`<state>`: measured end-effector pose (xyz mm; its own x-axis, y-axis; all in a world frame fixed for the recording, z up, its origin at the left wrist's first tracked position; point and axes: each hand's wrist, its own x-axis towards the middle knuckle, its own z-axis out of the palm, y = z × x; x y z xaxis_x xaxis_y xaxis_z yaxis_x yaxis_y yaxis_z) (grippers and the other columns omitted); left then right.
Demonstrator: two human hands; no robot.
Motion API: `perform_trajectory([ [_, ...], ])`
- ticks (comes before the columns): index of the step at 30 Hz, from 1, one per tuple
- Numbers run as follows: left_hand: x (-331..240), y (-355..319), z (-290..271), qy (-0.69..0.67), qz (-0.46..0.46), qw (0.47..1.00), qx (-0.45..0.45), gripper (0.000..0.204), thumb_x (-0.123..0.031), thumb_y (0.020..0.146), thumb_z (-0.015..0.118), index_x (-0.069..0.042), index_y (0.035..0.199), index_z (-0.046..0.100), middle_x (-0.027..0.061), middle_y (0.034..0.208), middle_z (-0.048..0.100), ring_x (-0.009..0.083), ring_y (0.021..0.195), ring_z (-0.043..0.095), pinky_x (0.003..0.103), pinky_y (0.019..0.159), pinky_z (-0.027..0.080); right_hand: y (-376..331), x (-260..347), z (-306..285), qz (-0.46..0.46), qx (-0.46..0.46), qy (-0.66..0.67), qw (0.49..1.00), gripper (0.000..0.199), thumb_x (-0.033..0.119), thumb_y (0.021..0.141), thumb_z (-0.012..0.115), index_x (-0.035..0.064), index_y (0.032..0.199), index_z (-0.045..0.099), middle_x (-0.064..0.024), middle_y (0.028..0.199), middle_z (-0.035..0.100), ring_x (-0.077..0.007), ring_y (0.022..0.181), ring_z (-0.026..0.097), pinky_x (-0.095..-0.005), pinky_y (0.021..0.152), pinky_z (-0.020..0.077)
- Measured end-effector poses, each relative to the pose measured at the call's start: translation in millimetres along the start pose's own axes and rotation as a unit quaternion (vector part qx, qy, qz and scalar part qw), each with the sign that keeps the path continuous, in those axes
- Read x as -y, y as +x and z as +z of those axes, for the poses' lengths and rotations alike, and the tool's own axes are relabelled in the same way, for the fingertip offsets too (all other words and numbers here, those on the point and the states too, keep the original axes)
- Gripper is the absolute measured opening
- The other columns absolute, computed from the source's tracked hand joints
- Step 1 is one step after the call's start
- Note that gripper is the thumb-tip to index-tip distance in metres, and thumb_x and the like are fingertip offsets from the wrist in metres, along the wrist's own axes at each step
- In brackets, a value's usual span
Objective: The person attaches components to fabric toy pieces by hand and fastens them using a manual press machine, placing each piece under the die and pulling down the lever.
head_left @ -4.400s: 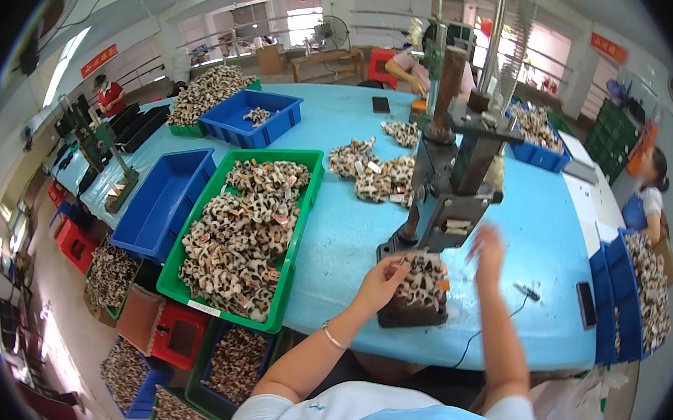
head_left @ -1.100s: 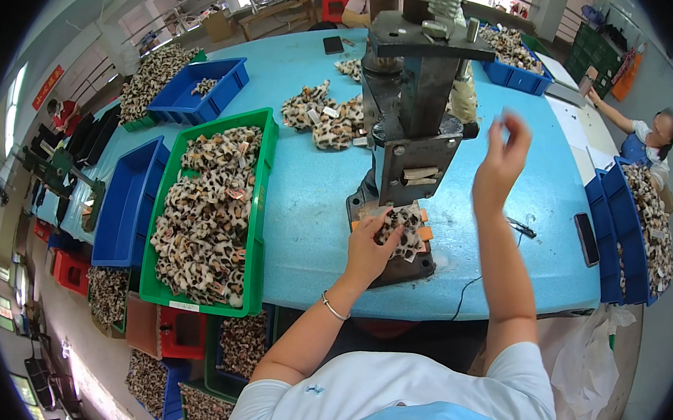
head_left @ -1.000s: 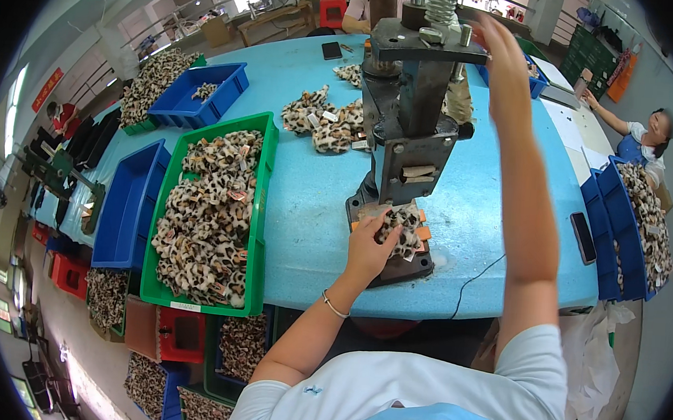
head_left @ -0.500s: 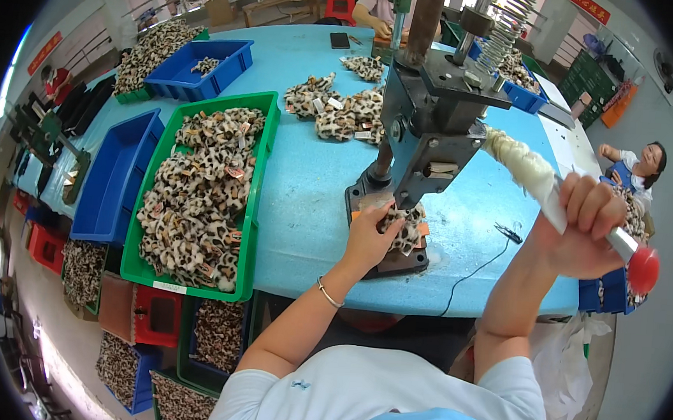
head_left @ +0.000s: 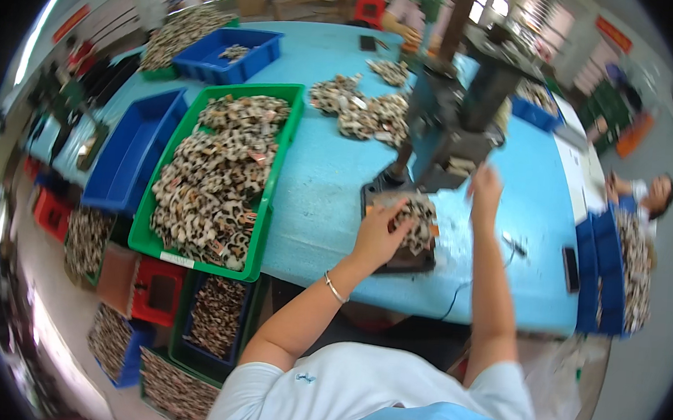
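A dark metal hand press (head_left: 434, 131) stands on the blue table, its head tilted over a black base (head_left: 407, 263). On that base lies a spotted plush piece (head_left: 420, 214) with an orange tag at its edge. My left hand (head_left: 378, 232) grips the piece's left side, thumb and fingers closed on it. My right hand (head_left: 484, 191) is raised beside the press head, off the lever's red knob. Motion smears its fingers, so whether it holds anything is unclear. The press lever is mostly hidden behind the head.
Left of the press, a green tray (head_left: 265, 228) is heaped with spotted plush pieces. Blue trays (head_left: 134, 153) stand beyond it. More plush pieces (head_left: 370, 115) lie behind the press. A thin cable (head_left: 459, 293) and a black phone-like object (head_left: 570, 269) lie at right. Another person (head_left: 646, 196) is at far right.
My right hand has let go of the lever and moved left, to beside the press head. The lever has swung out of its earlier place. My left hand stays on the plush piece.
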<state>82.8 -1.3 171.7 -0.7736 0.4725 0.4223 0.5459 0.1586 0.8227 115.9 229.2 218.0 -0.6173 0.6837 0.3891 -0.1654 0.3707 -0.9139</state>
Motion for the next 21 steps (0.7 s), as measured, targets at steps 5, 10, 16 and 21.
perform_trajectory([
  [5, -35, -6, -4, -0.107, -0.074, 0.991, -0.037, 0.042, -0.009, 0.082, 0.064, -0.009, 0.122, 0.05, 0.0141, 0.074, 0.061, 0.0284, 0.062, 0.06, 0.036, 0.06, 0.047, -92, 26, 34, 0.226, 0.184, 0.013, 0.957, 0.025, 0.027, 0.091, 0.06, 0.0018, 0.088, 0.064, -0.0026, 0.071, 0.059, -0.0083, 0.058, 0.05, -0.0259, 0.05, 0.0402],
  [10, -44, -25, -37, -0.075, -0.064, 0.993, 0.069, 0.012, 0.0, 0.083, 0.055, -0.005, 0.093, 0.058, 0.0115, 0.072, 0.058, 0.0239, 0.064, 0.059, 0.033, 0.06, 0.047, -142, 34, 44, -0.017, 0.073, -0.072, 0.995, 0.015, 0.011, 0.089, 0.059, -0.0033, 0.095, 0.061, -0.01, 0.074, 0.064, -0.0127, 0.066, 0.057, -0.0298, 0.06, 0.0455],
  [16, -26, -31, -116, -0.03, -0.047, 0.997, -0.044, 0.017, 0.007, 0.08, 0.055, -0.002, 0.092, 0.061, 0.007, 0.084, 0.062, 0.0139, 0.075, 0.06, 0.027, 0.068, 0.049, -167, 63, 38, -0.052, 0.209, 0.065, 0.974, 0.03, 0.006, 0.087, 0.058, -0.0028, 0.115, 0.053, -0.012, 0.083, 0.064, -0.014, 0.071, 0.06, -0.0253, 0.059, 0.0468],
  [21, 23, 66, -249, 0.259, -0.08, 0.949, -0.159, 0.022, -0.02, 0.092, 0.052, -0.002, 0.102, 0.06, 0.015, 0.101, 0.062, 0.025, 0.089, 0.058, 0.038, 0.079, 0.047, -182, 36, -1, -0.058, 0.16, -0.023, 0.985, 0.032, -0.006, 0.08, 0.059, -0.0007, 0.111, 0.055, -0.0122, 0.094, 0.063, -0.0143, 0.07, 0.06, -0.0236, 0.057, 0.0461],
])
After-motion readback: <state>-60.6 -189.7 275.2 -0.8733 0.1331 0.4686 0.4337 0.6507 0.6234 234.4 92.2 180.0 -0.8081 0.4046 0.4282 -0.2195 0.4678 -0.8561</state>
